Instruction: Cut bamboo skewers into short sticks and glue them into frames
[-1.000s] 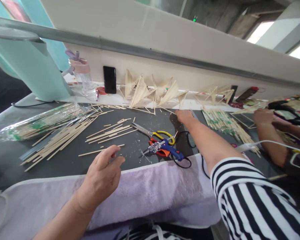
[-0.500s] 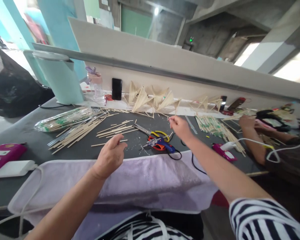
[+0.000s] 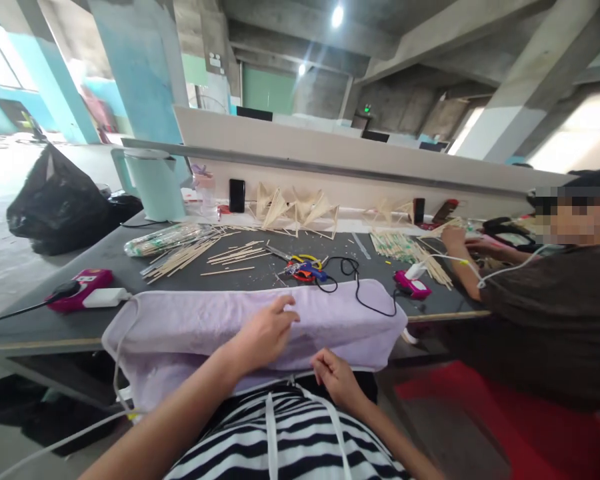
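My left hand (image 3: 266,333) hovers over the lilac cloth (image 3: 180,313) at the table's front edge, its fingers apart and nothing in them. Lower and to the right, my right hand (image 3: 335,377) is near my lap with its fingers curled; whether it holds anything is hidden. Beyond the cloth lie scissors with yellow handles (image 3: 307,259) and a blue glue gun (image 3: 316,273) over red-orange handles. Loose wooden sticks (image 3: 237,253) are spread left of them. Stick structures (image 3: 275,210) stand against the low wall.
A wrapped stick bundle (image 3: 167,239), a teal bin (image 3: 155,187) and a magenta power socket (image 3: 83,290) are at left. At right are a stick pile (image 3: 397,247), another magenta socket (image 3: 413,285) and a co-worker's arm (image 3: 460,260). Black cable crosses the cloth.
Both my hands have drawn back toward my body, the right one from above the table down to my lap. The view has tilted up, showing more of the room and the co-worker.
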### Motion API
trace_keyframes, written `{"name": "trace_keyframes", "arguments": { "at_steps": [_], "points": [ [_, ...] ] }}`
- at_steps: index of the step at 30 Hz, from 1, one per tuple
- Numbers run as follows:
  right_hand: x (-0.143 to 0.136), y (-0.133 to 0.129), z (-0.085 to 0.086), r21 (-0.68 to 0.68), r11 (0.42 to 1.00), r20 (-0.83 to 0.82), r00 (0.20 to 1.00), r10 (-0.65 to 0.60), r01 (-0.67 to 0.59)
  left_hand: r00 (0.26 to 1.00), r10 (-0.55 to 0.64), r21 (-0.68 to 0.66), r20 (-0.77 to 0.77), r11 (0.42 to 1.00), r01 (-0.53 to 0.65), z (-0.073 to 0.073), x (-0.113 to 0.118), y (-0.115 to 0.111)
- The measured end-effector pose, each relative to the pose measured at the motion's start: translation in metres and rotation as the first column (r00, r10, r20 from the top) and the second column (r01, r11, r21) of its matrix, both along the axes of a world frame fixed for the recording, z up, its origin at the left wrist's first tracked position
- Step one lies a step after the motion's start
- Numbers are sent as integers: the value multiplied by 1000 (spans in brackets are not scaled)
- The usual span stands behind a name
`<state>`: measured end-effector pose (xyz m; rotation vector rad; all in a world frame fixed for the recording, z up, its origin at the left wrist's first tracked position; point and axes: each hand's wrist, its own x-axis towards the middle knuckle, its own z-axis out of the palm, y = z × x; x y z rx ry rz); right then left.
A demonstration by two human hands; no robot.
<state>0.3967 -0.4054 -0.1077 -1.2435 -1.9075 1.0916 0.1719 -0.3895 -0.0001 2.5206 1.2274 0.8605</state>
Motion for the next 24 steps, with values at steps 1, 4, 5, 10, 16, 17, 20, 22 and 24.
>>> {"name": "trace_keyframes", "arguments": {
  "at_steps": [1, 4, 5, 10, 16, 17, 20, 22, 24],
  "points": [
    [1, -2, -5, -29, 999, -37, 999, -33, 32, 999, -31, -51, 22, 998, 32, -9, 5, -7],
    [2, -3, -8, -79, 995, -89, 994, -61, 54, 992, -73, -189, 103, 978, 92, -41, 7, -17],
    [2, -2, -7, -81, 996, -90, 994, -57, 49, 990, -63, -233, 129, 968, 92, -51, 5, -18],
    [-10, 0, 2, -13, 1000, -86, 996, 15, -16, 979, 16, -306, 203, 951, 48, -74, -10, -22],
    [-13, -9, -4, -11, 999, -60, 998, 34, -35, 989, 35, -298, 147, 954, 11, -69, -15, -43],
    [-11, -10, -5, -18, 1000, -66, 998, 21, -22, 990, 32, -294, 139, 956, 11, -68, -15, -47],
    [-6, -13, -8, -44, 999, -61, 998, 24, -26, 993, 17, -288, 117, 957, 17, -65, -16, -56],
    [-4, -13, -12, -47, 999, -53, 998, 22, -25, 992, 29, -296, 119, 955, 8, -64, -17, -60],
    [-4, -11, -17, -34, 999, -59, 998, -4, 2, 990, 46, -309, 130, 951, -4, -64, -18, -60]
  ]
}}
